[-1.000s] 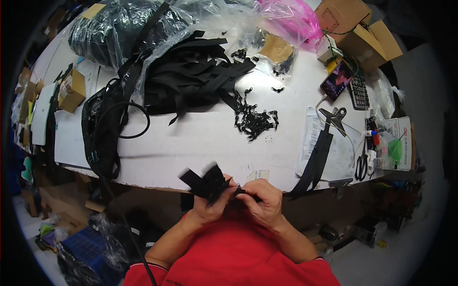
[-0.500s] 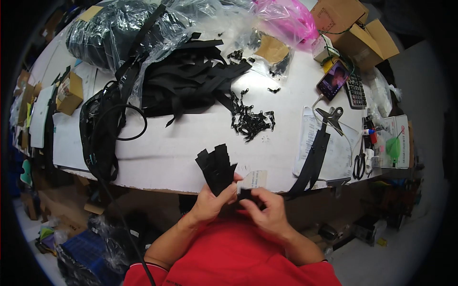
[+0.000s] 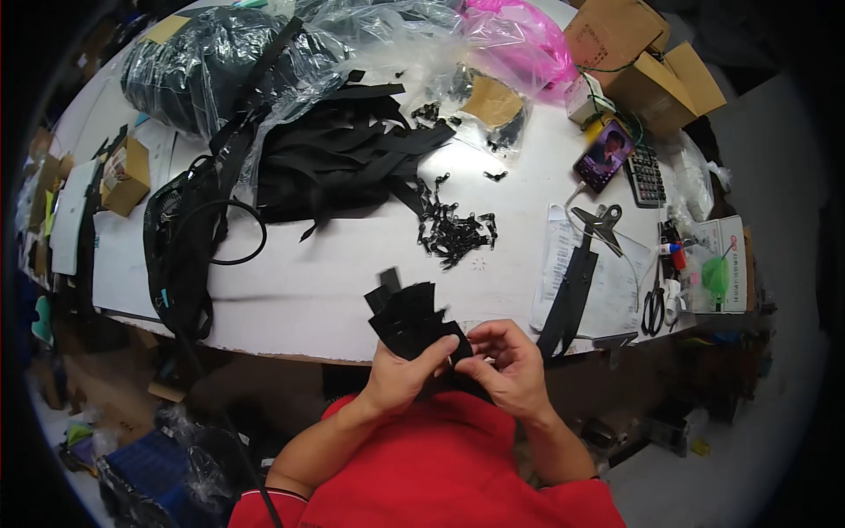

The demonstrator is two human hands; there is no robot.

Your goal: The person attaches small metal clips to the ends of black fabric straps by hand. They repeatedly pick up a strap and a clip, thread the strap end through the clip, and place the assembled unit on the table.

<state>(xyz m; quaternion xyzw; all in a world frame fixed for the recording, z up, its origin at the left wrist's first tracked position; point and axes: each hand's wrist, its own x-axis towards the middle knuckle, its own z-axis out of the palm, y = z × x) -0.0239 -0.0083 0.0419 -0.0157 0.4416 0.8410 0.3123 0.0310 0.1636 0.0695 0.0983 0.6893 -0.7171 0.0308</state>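
Well out to the left of the left hand, an open cardboard box (image 3: 128, 180) sits on the table (image 3: 282, 304), and a black mesh pouch (image 3: 169, 246) lies nearer to that hand, along the front edge. Beyond the left hand, a loose heap of black straps (image 3: 339, 163) spreads out, probably left there so that single pieces can be reached easily.

The left hand (image 3: 400, 377) is closed around a bundle of black strips (image 3: 409, 319), thumb on top; their ends fan up and away from it, which seems to keep them together while the other hand works. The bundle is just in front of the body, over the table's edge.

The right hand (image 3: 509, 370) meets it from the right, thumb and forefinger pinching a black strip (image 3: 460, 344) at the bundle's side, its other fingers curled; a two-handed hold likely steadies so limp a piece. Past both hands lies a pile of small black parts (image 3: 455, 236), seemingly kept within reach.

To the right of the right hand, a long black strap (image 3: 568, 299) lies across papers (image 3: 612, 286) below a metal clip (image 3: 602, 227), with scissors (image 3: 653, 311) farther right.
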